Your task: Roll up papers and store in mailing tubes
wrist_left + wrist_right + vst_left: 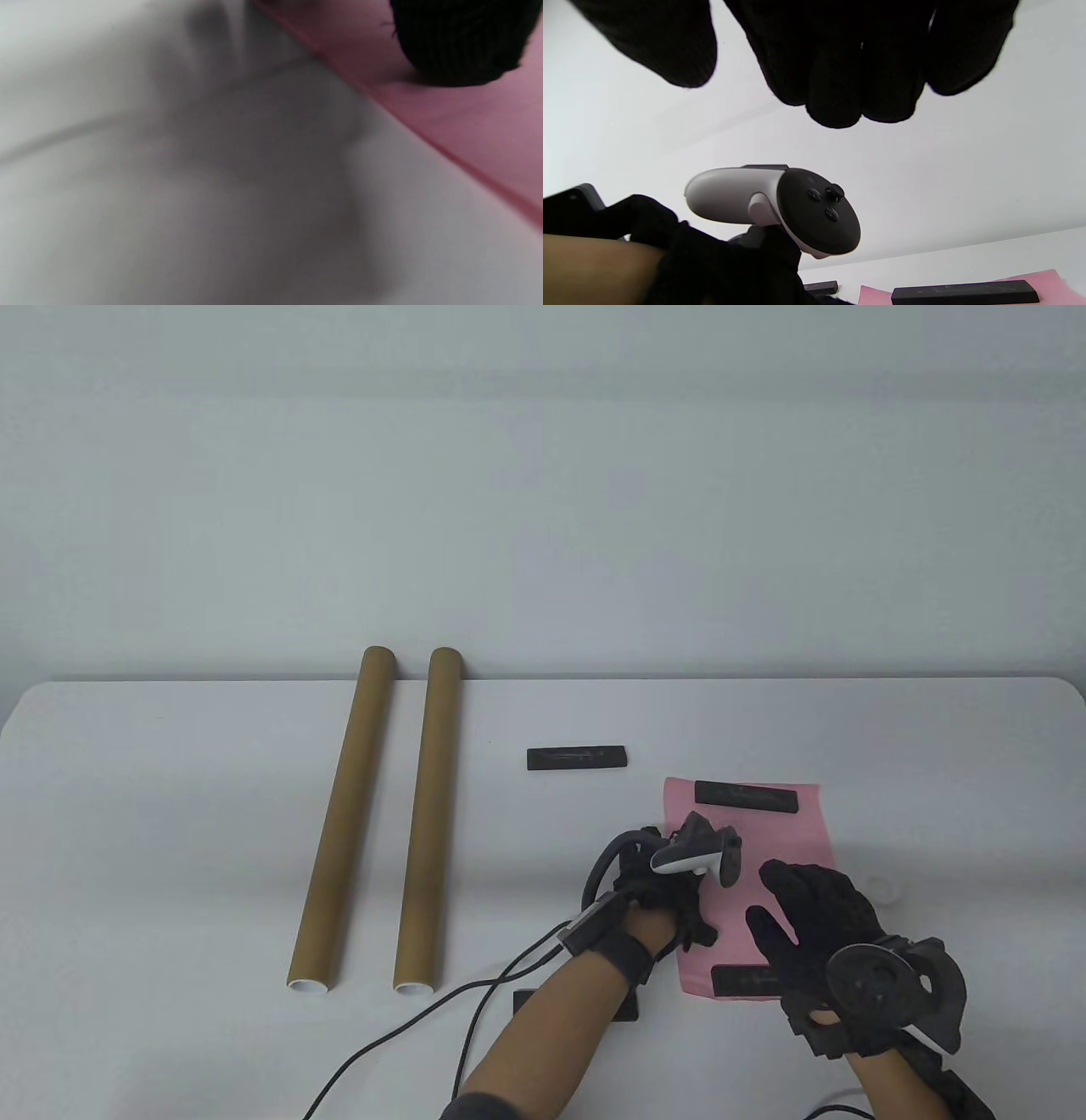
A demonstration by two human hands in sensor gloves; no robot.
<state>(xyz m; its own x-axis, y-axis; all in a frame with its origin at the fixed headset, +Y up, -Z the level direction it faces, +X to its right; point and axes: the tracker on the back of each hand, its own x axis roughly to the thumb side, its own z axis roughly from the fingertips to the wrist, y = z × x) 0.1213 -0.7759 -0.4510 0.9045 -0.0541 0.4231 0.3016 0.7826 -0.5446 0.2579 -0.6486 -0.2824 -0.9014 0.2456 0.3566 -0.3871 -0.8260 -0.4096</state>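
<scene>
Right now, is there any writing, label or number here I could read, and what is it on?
No text is readable.
Black bars: faint marks on top, too small and blurred to read.
Tubes: plain brown, no label.
Pink paper: blank.
Tracker: buttons only, no lettering visible.

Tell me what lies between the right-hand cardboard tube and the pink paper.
In the table view, between the right tube and the pink paper lies bare table, then the left hand, fingers on the paper's left edge.
</scene>
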